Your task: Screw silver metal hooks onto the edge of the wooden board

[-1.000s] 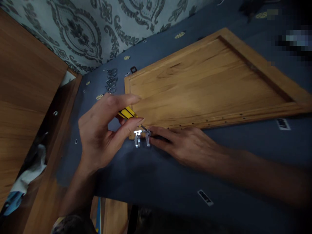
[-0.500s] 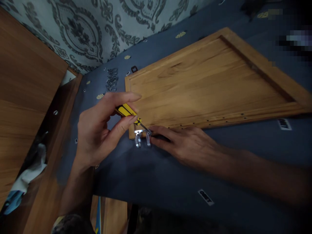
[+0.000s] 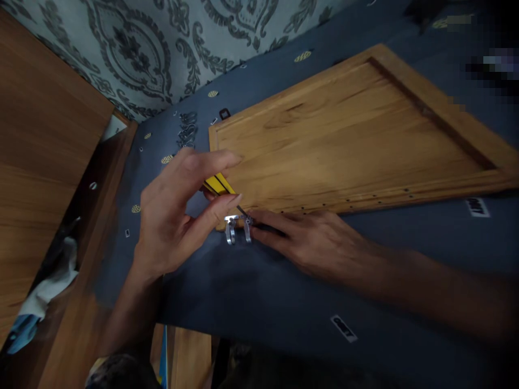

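My left hand [image 3: 174, 216] grips the yellow and black handle of a screwdriver [image 3: 219, 185] between thumb and fingers. Its thin shaft slants down to a shiny metal hook bracket [image 3: 232, 229] at the near left corner of a framed wooden board [image 3: 324, 146]. Two curved prongs of the bracket hang over the board's near edge. From the right, my right hand [image 3: 312, 232] pinches the bracket's right end, close to the screwdriver's tip. The tip and any screw under it are too small to make out. Dark holes run along the board's near edge.
Several loose metal hooks [image 3: 187, 129] lie on the dark blue patterned cloth [image 3: 259, 302] beyond my left hand. A small black loop [image 3: 224, 113] sits by the board's far left corner. Wooden furniture [image 3: 44, 140] stands at left, and a patterned wall [image 3: 182, 43] rises behind.
My left hand has shifted slightly right and turned on the screwdriver, so its thumb now covers the lower handle. My right hand and the bracket have stayed in place.
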The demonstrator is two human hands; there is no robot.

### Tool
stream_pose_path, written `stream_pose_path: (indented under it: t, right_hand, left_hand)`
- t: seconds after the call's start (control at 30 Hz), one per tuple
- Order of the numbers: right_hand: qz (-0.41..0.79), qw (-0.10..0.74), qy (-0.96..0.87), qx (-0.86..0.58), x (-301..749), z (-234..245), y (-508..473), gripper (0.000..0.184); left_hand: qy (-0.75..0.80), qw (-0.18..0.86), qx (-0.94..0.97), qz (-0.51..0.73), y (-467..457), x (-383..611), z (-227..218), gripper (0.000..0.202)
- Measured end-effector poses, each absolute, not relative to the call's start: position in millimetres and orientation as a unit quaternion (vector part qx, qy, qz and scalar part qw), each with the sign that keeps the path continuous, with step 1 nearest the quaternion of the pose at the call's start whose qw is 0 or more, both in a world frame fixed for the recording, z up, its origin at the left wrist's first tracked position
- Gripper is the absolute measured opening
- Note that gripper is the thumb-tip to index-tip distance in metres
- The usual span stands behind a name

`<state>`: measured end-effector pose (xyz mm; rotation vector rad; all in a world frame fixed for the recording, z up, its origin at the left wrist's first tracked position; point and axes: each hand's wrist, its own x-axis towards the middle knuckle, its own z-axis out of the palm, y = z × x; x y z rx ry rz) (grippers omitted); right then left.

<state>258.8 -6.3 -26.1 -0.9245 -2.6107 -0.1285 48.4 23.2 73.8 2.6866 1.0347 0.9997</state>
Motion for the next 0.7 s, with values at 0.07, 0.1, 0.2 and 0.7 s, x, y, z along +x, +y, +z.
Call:
stream_pose_path:
  t: [0.07,0.1,0.2,0.7]
  right_hand:
    - [-0.048,0.191,-0.923,-0.33,259,-27,-6,0.032]
    - [-0.049,0.194,-0.923,-0.328,259,-27,-6,0.031]
    - [-0.054,0.195,-0.923,-0.326,259,-28,-6,0.031]
    - [-0.026,0.101,-0.937,-0.334,258,-14,-6,0.039]
  left_hand:
    - [0.344,0.023,0.875,0.339,23,49,73,0.037]
    - [0.346,0.015,0.873,0.344,23,49,72,0.037]
    - [0.342,0.021,0.867,0.362,24,48,71,0.037]
    - [0.327,0.115,0.875,0.338,29,38,76,0.04]
